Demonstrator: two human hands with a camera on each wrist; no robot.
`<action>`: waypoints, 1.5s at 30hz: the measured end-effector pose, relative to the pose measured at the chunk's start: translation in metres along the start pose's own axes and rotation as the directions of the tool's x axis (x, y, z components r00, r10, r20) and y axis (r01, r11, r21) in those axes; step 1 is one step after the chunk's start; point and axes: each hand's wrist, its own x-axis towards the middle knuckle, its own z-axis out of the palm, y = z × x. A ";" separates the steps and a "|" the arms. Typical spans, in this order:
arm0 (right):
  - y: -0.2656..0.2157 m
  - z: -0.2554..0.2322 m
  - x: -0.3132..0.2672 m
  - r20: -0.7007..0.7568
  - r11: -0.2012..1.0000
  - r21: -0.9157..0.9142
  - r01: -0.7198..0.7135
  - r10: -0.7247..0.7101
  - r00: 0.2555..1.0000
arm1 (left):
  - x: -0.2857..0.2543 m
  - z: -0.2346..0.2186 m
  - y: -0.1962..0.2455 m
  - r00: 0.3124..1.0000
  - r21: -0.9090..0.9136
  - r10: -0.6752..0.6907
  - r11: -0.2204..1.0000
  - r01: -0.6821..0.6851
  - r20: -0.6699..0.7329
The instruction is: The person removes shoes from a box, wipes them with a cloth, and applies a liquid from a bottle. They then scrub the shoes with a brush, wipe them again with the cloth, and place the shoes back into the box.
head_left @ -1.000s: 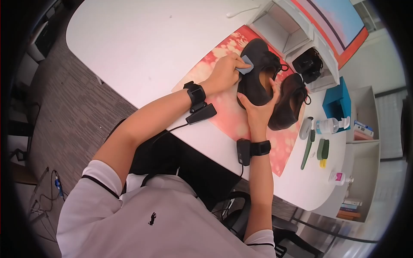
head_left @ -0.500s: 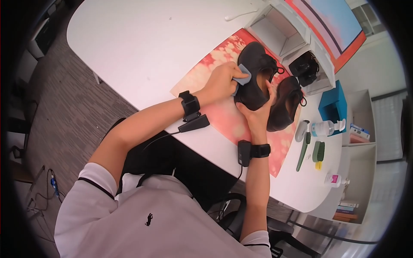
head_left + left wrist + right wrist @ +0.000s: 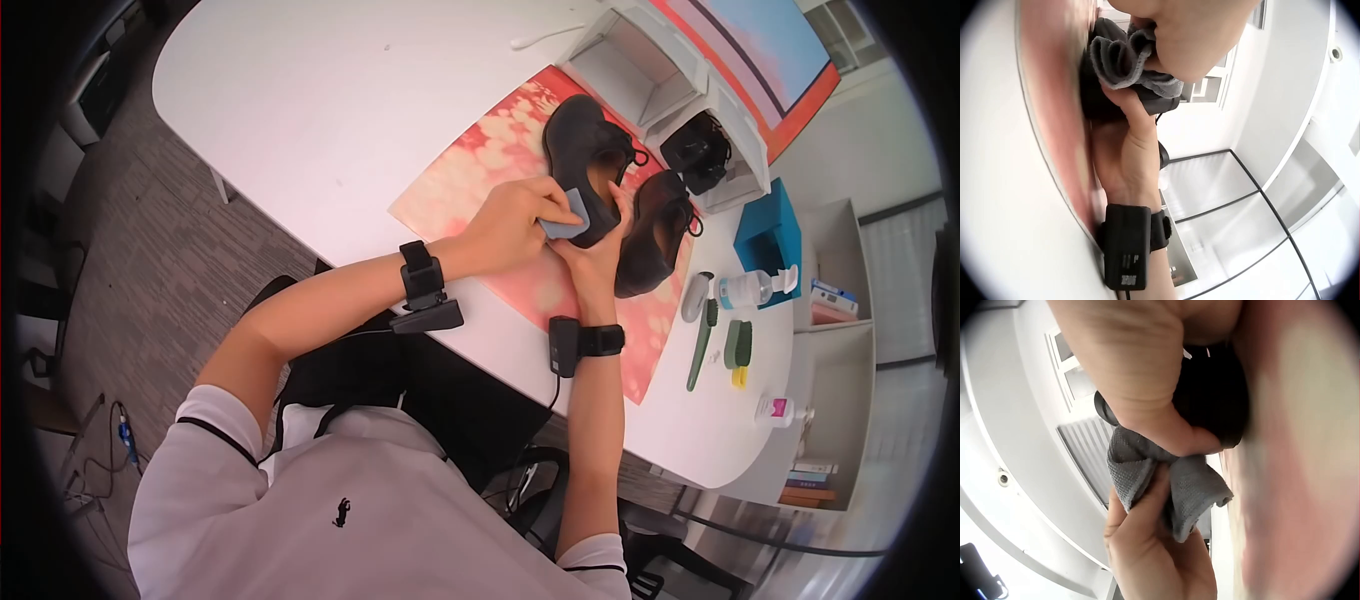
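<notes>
A grey-blue cloth [image 3: 565, 222] is pinched in the left hand [image 3: 508, 226] against the heel end of a black lace-up shoe [image 3: 572, 140]. The right hand [image 3: 596, 268] grips that heel, with fingers at the shoe's opening. Beside it on the patterned mat stands a second black shoe [image 3: 643, 262]. In the left wrist view the folded cloth [image 3: 1116, 62] hangs below the left hand [image 3: 1194, 31], close to the right thumb. In the right wrist view the right hand [image 3: 1125, 369] holds the dark shoe [image 3: 1213, 394], and the cloth [image 3: 1191, 487] bunches around the left fingers.
A red and cream mat [image 3: 440, 190] lies on the white table [image 3: 290, 110]. To the right are a green long-handled brush [image 3: 701, 350], a green scrub brush [image 3: 739, 343], a pump bottle [image 3: 745, 290] and a teal box [image 3: 765, 240]. White cubbies [image 3: 625, 65] stand behind.
The left hand and cloth have slid along the shoe's side from its middle towards the heel. The right hand keeps its grip on the heel. The head view has shifted slightly.
</notes>
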 end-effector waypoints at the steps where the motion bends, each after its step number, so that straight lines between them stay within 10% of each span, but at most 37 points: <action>1: -0.002 0.002 0.000 -0.003 1.000 -0.026 -0.001 0.001 1.000 | 0.003 -0.003 -0.002 1.000 0.025 -0.002 1.000 0.002 -0.014; 8: 0.001 0.001 0.001 -0.023 0.997 -0.044 0.056 -0.057 0.998 | 0.011 -0.007 -0.011 0.980 -0.078 -0.170 0.984 0.163 -0.106; 11: 0.006 0.002 0.001 0.002 0.998 0.061 -0.003 0.002 1.000 | 0.000 -0.006 -0.006 0.998 0.015 -0.041 0.999 0.042 -0.055; 17: 0.008 0.001 0.000 -0.034 0.969 -0.215 0.119 -0.130 0.991 | 0.062 -0.028 -0.045 0.910 -0.017 -0.386 0.921 0.388 -0.153; 21: -0.002 0.008 0.001 -0.079 0.976 -0.199 0.094 -0.112 0.991 | 0.102 -0.017 -0.083 0.962 0.140 -0.005 0.989 0.045 -0.271; 32: 0.013 0.008 0.005 -0.142 0.986 -0.165 0.022 -0.046 0.989 | 0.189 0.010 -0.148 0.911 0.418 0.162 0.849 -0.325 0.379; 38: 0.008 0.010 0.004 -0.133 0.995 -0.088 -0.042 0.030 0.991 | 0.221 0.032 -0.162 0.946 0.468 -0.209 0.881 0.071 0.249; 45: 0.015 0.009 0.005 -0.150 0.982 -0.186 0.039 -0.068 0.986 | 0.178 0.010 -0.143 0.999 0.458 -0.013 0.889 -0.011 0.050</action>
